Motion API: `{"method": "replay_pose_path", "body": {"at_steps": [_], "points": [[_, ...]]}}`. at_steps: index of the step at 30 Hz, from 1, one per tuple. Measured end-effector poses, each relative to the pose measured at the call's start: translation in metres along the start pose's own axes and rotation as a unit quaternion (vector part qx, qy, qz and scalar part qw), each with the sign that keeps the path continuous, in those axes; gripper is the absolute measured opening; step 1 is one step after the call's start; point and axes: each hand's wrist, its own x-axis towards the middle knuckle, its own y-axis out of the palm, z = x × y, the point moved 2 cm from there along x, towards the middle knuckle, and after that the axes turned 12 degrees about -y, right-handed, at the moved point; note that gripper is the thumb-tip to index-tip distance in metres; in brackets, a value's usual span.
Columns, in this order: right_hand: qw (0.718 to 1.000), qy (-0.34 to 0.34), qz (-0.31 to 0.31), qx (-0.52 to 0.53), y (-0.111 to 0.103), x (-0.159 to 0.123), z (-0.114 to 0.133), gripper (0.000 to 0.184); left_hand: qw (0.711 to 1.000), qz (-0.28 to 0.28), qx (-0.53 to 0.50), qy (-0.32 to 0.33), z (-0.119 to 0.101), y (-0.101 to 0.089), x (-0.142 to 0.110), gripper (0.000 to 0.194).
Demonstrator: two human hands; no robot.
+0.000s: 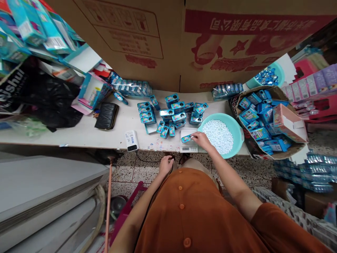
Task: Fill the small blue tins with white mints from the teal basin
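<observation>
Shows a small, flat blue tin with a printed label, lying slightly slanted on the pale top of a scale, right end at the right fingers. Just to the right, shows a round, light turquoise basin, open and upright on the surface. Holds many small white pellets, heaped loosely across the bottom, with bare wall around.
</observation>
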Motion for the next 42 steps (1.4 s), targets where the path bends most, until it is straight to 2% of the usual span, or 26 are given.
{"method": "replay_pose_path", "body": {"at_steps": [9, 23, 42], "points": [[0.999, 0.0, 0.021, -0.041, 0.001, 0.004, 0.0, 0.021, 1.0, 0.003, 0.01, 0.0, -0.003, -0.001, 0.006, 0.021], [1.0, -0.009, -0.009, -0.027, 0.0, 0.005, 0.0, 0.015, 1.0, -0.004, 0.002, 0.01, 0.002, -0.002, 0.007, 0.02], [0.999, 0.003, 0.003, -0.042, -0.002, 0.008, 0.007, 0.013, 1.0, -0.002, 0.003, -0.013, 0.007, -0.004, 0.003, 0.02]]}}
